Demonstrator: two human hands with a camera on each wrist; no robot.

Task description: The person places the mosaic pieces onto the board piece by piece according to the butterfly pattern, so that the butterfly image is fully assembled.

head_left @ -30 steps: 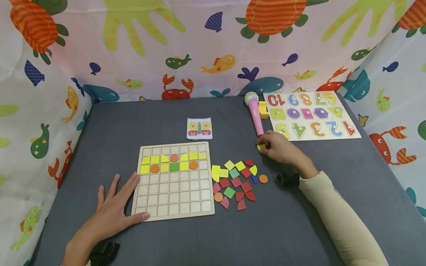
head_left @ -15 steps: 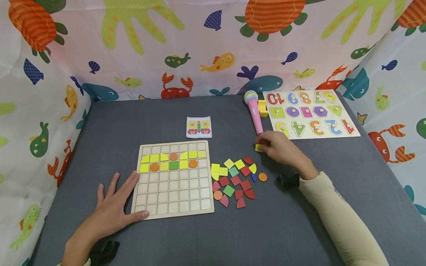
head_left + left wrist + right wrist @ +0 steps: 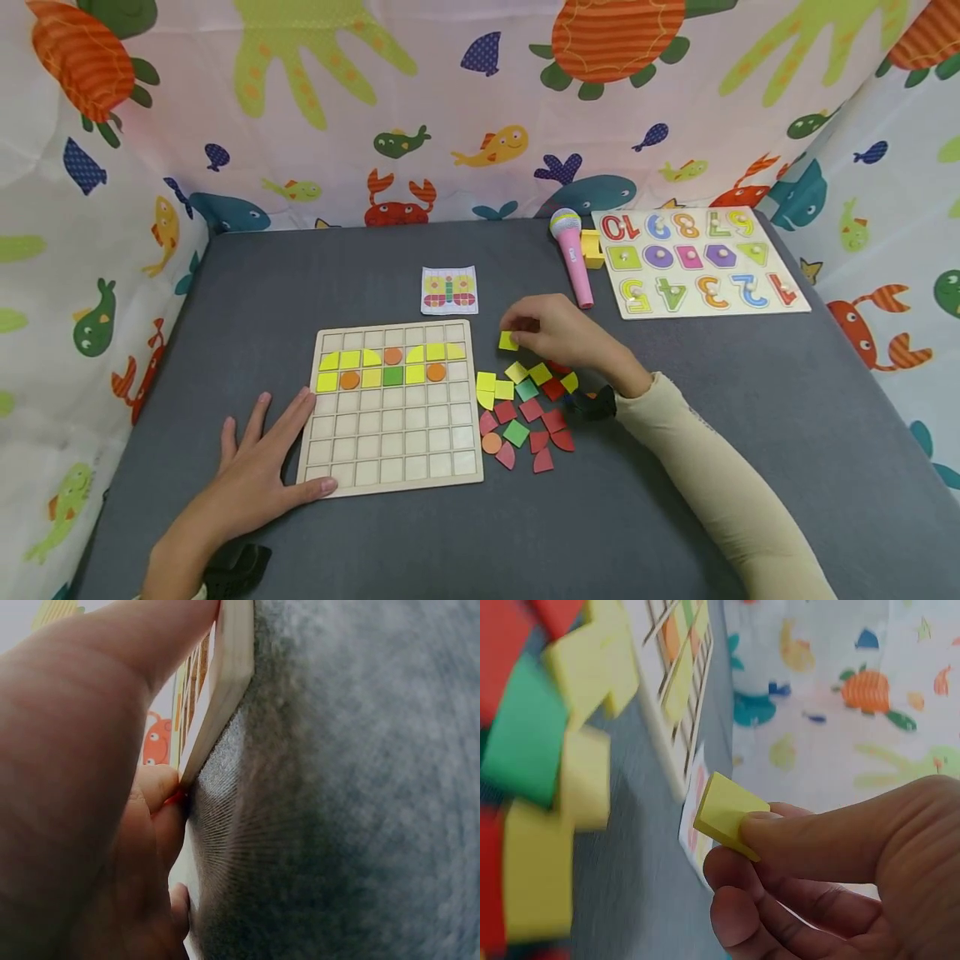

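My right hand [image 3: 558, 332] pinches a yellow square tile [image 3: 730, 812] between thumb and fingertips, above the cloth just right of the grid board. The wooden grid board [image 3: 397, 442] lies flat, its second and third rows partly filled with yellow, orange and green tiles. My left hand [image 3: 251, 467] rests at the board's left edge, fingers spread, thumb on the lower left corner. In the left wrist view the board's edge [image 3: 225, 697] shows beside the thumb. Right of the board lies a loose pile of red, yellow, green and orange tiles, with a green tile [image 3: 516, 432] among them.
A small butterfly pattern card [image 3: 449, 291] lies behind the board. Farther right are a pink toy microphone [image 3: 574, 262], a yellow block [image 3: 592, 248] and a number-and-shape puzzle board [image 3: 705, 262]. A printed curtain [image 3: 337, 183] borders the table behind and at the sides.
My right hand has moved left from beside the microphone's lower end, carrying the yellow tile toward the grid board. The left hand stays at the board's edge.
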